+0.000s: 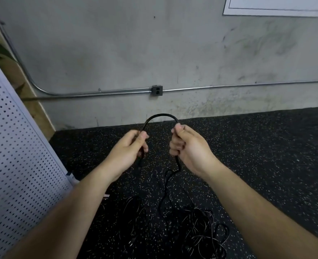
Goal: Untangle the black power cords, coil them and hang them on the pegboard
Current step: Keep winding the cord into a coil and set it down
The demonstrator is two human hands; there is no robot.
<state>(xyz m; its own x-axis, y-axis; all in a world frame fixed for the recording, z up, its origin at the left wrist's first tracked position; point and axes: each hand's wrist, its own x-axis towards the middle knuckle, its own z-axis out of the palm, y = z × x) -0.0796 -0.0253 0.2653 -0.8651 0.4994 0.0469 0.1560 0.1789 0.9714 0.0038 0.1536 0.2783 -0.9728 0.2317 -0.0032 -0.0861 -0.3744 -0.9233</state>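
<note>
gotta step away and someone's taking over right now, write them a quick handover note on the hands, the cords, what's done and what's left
Left hand and right hand each grip the same black cord, which arches between them.
From the right hand it trails down into the tangled pile on the floor; a smaller bunch lies left of it.
Pegboard stands at left; no cord hangs on the part in view.
Left: free this cord, coil it, hang it, then do the rest.
</note>
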